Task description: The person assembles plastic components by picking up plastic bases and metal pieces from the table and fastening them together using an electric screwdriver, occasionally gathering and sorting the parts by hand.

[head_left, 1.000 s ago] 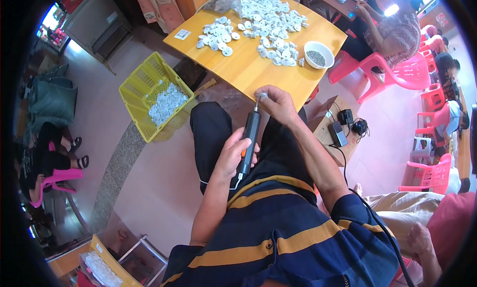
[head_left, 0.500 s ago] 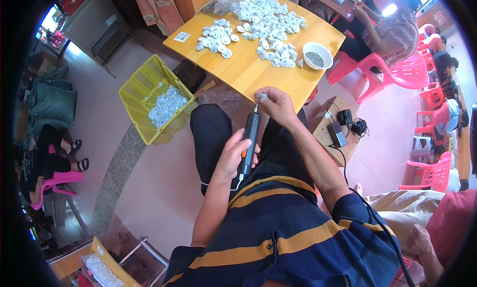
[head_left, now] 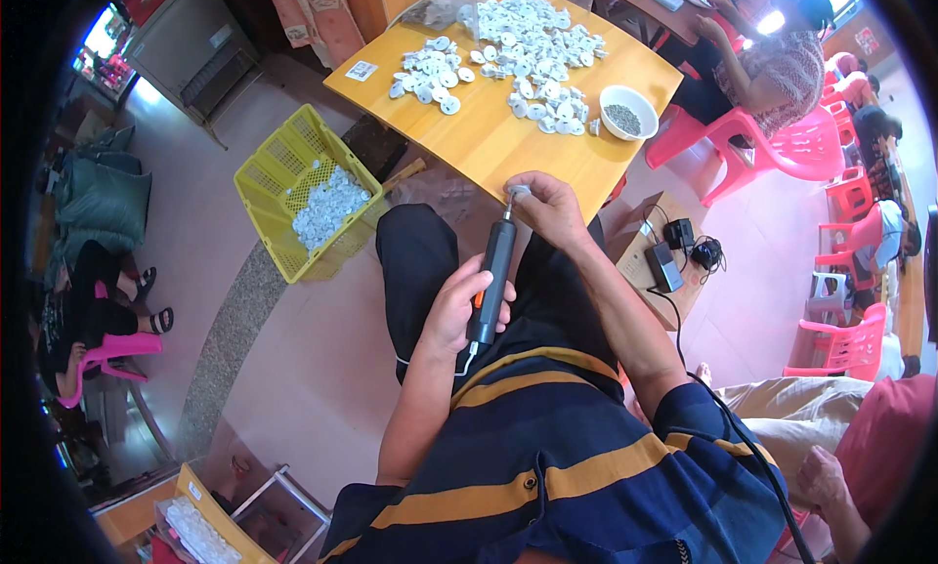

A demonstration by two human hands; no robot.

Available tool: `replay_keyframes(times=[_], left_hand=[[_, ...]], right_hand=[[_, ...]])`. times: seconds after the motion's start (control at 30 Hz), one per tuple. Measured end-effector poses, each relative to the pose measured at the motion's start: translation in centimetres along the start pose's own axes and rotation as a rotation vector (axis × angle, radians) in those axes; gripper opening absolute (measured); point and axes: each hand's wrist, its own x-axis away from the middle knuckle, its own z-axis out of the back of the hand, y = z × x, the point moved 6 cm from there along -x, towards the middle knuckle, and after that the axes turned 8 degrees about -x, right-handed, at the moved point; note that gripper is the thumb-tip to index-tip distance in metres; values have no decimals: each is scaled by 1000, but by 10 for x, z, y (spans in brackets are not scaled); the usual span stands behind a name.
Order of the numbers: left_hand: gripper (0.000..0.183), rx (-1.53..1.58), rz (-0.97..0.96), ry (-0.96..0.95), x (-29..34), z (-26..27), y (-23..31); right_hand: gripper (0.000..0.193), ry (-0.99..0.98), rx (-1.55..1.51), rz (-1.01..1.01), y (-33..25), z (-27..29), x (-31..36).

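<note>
The left hand (head_left: 457, 305) grips a black driver (head_left: 495, 256), its bit pointing away at a white part (head_left: 519, 190) pinched in the right hand (head_left: 549, 208). The part is at the table's (head_left: 513, 156) near edge; similar pieces (head_left: 537, 41) lie farther back. A bowl (head_left: 633, 94) stands right, a yellow crate (head_left: 262, 201) left.

"Any legible print?"
"None. The white label (head_left: 362, 71) on the yellow wooden worktop (head_left: 469, 139) is too small to read."
"And the reddish wall sign (head_left: 866, 41)?"
"Too blurred to make out."
</note>
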Motion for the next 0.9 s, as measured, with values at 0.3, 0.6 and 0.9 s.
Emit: replay_keyframes(times=[0.3,0.6,0.9], left_hand=[[33,36,-25,61,4,7,4],[19,3,-55,167,6,18,7],[20,11,-55,161,8,19,10]], right_hand=[[32,105,601,250,-34,-2,-40],[40,104,848,383,-49,-39,-116],[25,300,1020,395,-129,76,-103]])
